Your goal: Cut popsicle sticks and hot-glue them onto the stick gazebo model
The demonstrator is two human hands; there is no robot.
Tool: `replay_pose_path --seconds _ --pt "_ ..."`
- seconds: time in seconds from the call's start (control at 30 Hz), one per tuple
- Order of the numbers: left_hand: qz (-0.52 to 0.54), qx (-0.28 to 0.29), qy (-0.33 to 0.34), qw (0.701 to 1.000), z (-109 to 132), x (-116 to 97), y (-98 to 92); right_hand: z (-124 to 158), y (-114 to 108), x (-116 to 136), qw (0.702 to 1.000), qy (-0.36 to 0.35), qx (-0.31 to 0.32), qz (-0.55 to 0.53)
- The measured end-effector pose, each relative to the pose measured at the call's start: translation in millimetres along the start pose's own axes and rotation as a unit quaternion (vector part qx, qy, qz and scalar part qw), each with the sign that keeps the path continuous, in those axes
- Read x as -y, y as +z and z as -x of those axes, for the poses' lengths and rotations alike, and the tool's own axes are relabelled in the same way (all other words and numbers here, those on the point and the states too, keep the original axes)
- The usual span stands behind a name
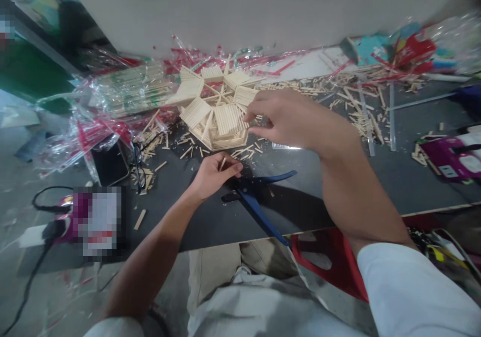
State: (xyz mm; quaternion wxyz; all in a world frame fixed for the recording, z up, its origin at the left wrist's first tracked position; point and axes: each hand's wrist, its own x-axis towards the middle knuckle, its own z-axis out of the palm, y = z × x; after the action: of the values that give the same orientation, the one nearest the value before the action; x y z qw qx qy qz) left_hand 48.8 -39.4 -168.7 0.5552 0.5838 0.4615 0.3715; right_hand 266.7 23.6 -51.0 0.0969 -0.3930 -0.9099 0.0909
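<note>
A star-shaped model of thin wooden sticks [230, 117], with slatted panels around an open centre, stands on the dark table. At its right edge my right hand [287, 119] has thumb and forefinger brought together by the nearest panel; whatever lies between the fingertips is too small to make out. Lower down, in front of the model, my left hand [216, 176] is closed, with a short wooden stick [222, 163] showing between its fingers. Blue-handled cutting pliers [257, 209] lie on the table just beside the left hand, their handles spread.
Cut stick pieces [361, 111] litter the dark table [300, 196]. Plastic-wrapped stick bundles [131, 89] lie at the back left, near a phone [109, 162] and eyeglasses [138, 166]. Purple devices sit at both sides. A red stool [330, 262] stands below the front edge.
</note>
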Motion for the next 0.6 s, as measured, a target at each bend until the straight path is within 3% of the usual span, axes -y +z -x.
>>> replay_pose_path --seconds 0.17,0.3,0.47,0.6 --pt "0.066 -0.024 -0.017 0.997 -1.1 1.8 0.6 14.2 -17.3 -7.2 0.998 -0.001 0.057 -0.030" --pt "0.132 -0.034 -0.033 0.990 -1.7 2.7 1.0 31.7 -32.3 -22.3 0.995 0.080 0.057 -0.018" --pt "0.191 -0.039 -0.030 0.980 -0.9 -3.5 0.1 40.8 -36.1 -38.9 0.983 0.155 0.085 0.044" --pt "0.216 -0.010 -0.022 0.976 0.2 -7.2 2.0 37.6 -35.1 -39.2 0.980 0.163 0.103 0.041"
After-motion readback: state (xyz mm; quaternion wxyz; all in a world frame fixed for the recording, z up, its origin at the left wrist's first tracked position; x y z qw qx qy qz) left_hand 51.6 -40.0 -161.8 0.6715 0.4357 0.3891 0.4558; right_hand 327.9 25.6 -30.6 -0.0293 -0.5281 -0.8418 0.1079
